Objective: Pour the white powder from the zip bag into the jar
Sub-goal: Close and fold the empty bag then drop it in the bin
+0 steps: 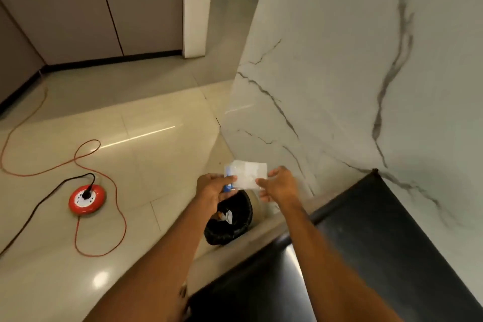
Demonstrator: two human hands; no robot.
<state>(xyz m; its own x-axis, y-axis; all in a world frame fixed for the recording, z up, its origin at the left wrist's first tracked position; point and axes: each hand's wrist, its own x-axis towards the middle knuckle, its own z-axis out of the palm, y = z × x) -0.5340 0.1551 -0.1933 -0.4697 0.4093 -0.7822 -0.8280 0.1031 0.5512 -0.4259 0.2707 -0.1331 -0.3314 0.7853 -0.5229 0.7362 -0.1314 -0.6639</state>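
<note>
Far to my left on the pale tiled floor point(156, 144) sits a round red extension socket point(87, 199) with a black plug in it; its orange cord point(78, 157) loops away and runs out past the left edge, so I cannot see where it ends. Grey cabinet doors point(104, 8) stand at the back, their tops cut off.

My left hand point(213, 188) reaches forward, fingers curled, pinching the left edge of the zip bag point(247, 174) at its blue strip. The bag is clear and blurred; I cannot make out whether any white powder is in it. My right hand point(278, 185) pinches the bag's right edge between thumb and fingertips, the other fingers loosely bent. The bag hangs stretched between both hands, above a bin lined with a black bag point(230, 219); my left wrist hides part of its rim, and some crumpled scraps lie inside.

To the right rises a white marble wall point(339, 73) with grey veins, and below it a black counter point(379, 243), cut off at the bottom.
</note>
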